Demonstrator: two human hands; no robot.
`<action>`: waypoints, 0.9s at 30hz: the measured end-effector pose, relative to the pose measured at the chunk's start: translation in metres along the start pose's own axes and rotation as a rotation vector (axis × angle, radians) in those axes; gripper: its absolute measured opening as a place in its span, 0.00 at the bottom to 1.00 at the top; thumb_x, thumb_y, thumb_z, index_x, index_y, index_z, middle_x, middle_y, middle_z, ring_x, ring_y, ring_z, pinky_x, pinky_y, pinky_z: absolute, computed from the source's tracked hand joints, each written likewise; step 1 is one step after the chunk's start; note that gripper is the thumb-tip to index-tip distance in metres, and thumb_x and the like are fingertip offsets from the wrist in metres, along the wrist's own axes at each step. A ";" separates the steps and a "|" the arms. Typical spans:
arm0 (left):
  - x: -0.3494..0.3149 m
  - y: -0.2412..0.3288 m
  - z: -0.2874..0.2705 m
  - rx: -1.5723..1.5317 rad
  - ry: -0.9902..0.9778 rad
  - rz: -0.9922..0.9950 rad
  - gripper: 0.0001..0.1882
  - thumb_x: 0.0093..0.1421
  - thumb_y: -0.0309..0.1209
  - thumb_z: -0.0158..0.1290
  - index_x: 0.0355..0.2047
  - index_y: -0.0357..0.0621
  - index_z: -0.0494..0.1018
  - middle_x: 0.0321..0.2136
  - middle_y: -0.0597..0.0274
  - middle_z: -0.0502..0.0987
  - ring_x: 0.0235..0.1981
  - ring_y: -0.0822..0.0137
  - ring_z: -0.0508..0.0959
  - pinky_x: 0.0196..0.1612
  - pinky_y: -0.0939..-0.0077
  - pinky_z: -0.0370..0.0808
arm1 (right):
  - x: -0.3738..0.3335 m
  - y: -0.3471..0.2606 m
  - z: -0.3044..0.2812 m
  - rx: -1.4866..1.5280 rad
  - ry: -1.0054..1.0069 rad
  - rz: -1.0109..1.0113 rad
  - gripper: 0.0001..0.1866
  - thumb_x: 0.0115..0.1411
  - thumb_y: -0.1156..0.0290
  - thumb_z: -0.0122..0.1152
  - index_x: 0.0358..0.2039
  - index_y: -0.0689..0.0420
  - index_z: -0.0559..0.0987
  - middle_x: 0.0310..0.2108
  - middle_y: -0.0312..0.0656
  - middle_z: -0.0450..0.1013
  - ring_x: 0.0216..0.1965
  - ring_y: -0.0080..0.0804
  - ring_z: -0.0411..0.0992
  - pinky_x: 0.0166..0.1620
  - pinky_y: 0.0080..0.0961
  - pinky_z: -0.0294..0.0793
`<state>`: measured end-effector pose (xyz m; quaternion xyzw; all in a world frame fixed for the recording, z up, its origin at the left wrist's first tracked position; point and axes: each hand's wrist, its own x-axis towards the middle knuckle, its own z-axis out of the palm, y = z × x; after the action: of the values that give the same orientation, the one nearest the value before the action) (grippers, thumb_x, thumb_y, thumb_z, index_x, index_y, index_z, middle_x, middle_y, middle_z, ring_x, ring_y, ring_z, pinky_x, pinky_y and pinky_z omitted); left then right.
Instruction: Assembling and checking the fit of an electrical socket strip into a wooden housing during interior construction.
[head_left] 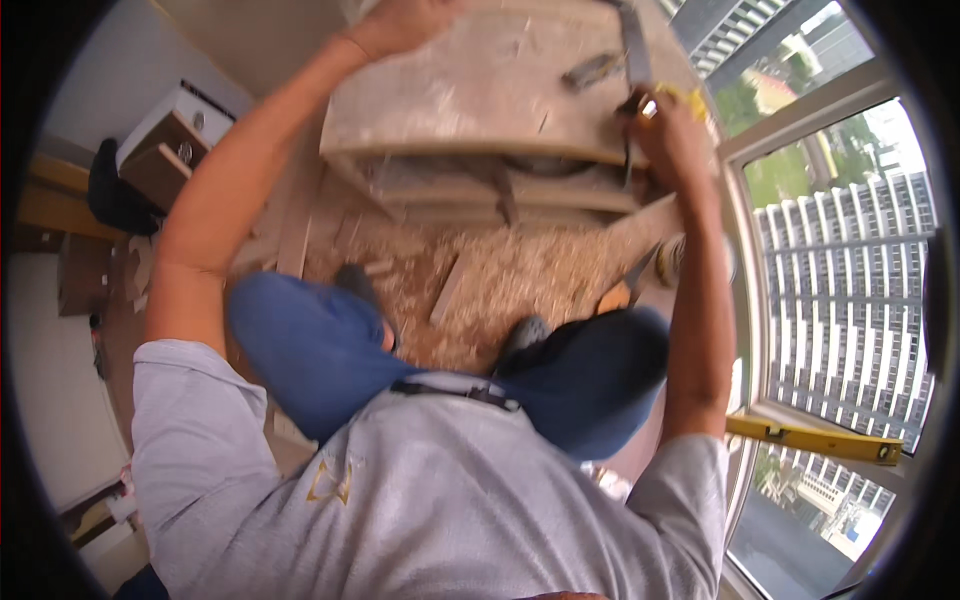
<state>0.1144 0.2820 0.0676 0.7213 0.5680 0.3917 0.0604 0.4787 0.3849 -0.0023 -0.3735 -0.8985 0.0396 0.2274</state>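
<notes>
My left hand is at the top edge, over the far left part of a dusty wooden workbench. Its fingers are blurred and partly out of view. At the bench's right end, my right hand is closed round something dark with a shiny spot, too unclear to name. Beside its knuckles shows a yellow object. A flat grey metal strip runs along the bench top just beyond this hand. Left of the strip lies a small grey metal tool.
Wood shavings and offcuts cover the floor between my legs. A yellow spirit level lies by the window on the right. To the left stands a white and brown drawer unit, with a black object beside it.
</notes>
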 end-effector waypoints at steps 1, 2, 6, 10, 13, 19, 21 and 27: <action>-0.020 0.038 -0.009 0.083 0.174 0.052 0.15 0.66 0.37 0.53 0.45 0.37 0.74 0.25 0.65 0.74 0.25 0.67 0.75 0.32 0.70 0.74 | -0.003 -0.003 -0.015 0.044 0.045 0.022 0.27 0.57 0.58 0.69 0.56 0.52 0.77 0.50 0.54 0.73 0.50 0.54 0.73 0.53 0.44 0.72; -0.049 0.060 -0.019 -0.123 0.054 -0.127 0.14 0.66 0.35 0.54 0.46 0.39 0.73 0.27 0.61 0.75 0.28 0.64 0.78 0.35 0.66 0.76 | -0.010 -0.017 -0.029 0.163 0.113 0.009 0.27 0.58 0.57 0.68 0.57 0.52 0.77 0.51 0.54 0.74 0.51 0.51 0.73 0.54 0.41 0.72; -0.165 0.102 -0.011 -0.231 -0.265 -0.391 0.19 0.67 0.36 0.53 0.53 0.38 0.71 0.33 0.65 0.73 0.36 0.75 0.75 0.39 0.76 0.74 | -0.063 -0.050 -0.085 0.796 -0.120 0.098 0.28 0.61 0.63 0.67 0.61 0.54 0.74 0.51 0.47 0.74 0.53 0.37 0.73 0.56 0.32 0.71; -0.271 0.088 0.071 -0.388 -0.476 -0.646 0.19 0.64 0.39 0.56 0.49 0.38 0.71 0.30 0.63 0.73 0.31 0.73 0.73 0.33 0.75 0.72 | -0.122 -0.030 -0.033 0.794 -0.515 0.167 0.29 0.61 0.69 0.67 0.62 0.54 0.72 0.50 0.44 0.73 0.53 0.31 0.72 0.52 0.30 0.73; -0.292 0.055 0.135 -0.735 -0.490 -1.334 0.20 0.63 0.41 0.57 0.45 0.36 0.68 0.33 0.55 0.73 0.37 0.61 0.74 0.41 0.63 0.73 | -0.147 0.007 0.020 0.447 -0.687 0.275 0.27 0.60 0.69 0.66 0.60 0.55 0.73 0.47 0.47 0.73 0.51 0.39 0.72 0.49 0.33 0.73; -0.303 -0.067 0.188 0.211 0.038 -0.906 0.22 0.66 0.43 0.51 0.48 0.35 0.68 0.38 0.39 0.76 0.43 0.45 0.77 0.46 0.52 0.74 | -0.099 0.047 0.144 0.319 -0.264 -0.120 0.22 0.59 0.68 0.63 0.55 0.56 0.76 0.45 0.57 0.74 0.45 0.55 0.73 0.53 0.43 0.71; -0.245 -0.054 0.189 0.108 0.049 -0.906 0.23 0.64 0.42 0.53 0.47 0.32 0.71 0.43 0.37 0.76 0.47 0.44 0.77 0.49 0.52 0.73 | -0.101 0.084 0.171 -0.094 -0.134 -0.185 0.18 0.62 0.65 0.58 0.52 0.56 0.77 0.41 0.59 0.76 0.49 0.57 0.73 0.55 0.50 0.70; -0.230 -0.126 0.188 0.535 -0.108 -1.051 0.23 0.58 0.39 0.56 0.49 0.36 0.77 0.51 0.41 0.76 0.56 0.44 0.74 0.60 0.55 0.68 | -0.067 0.090 0.220 -0.175 -0.286 0.049 0.16 0.63 0.62 0.57 0.47 0.57 0.79 0.41 0.57 0.78 0.43 0.59 0.76 0.46 0.54 0.74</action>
<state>0.1252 0.1936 -0.2431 0.3521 0.9244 0.1151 0.0910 0.4826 0.4244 -0.2456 -0.4041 -0.9124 0.0195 0.0626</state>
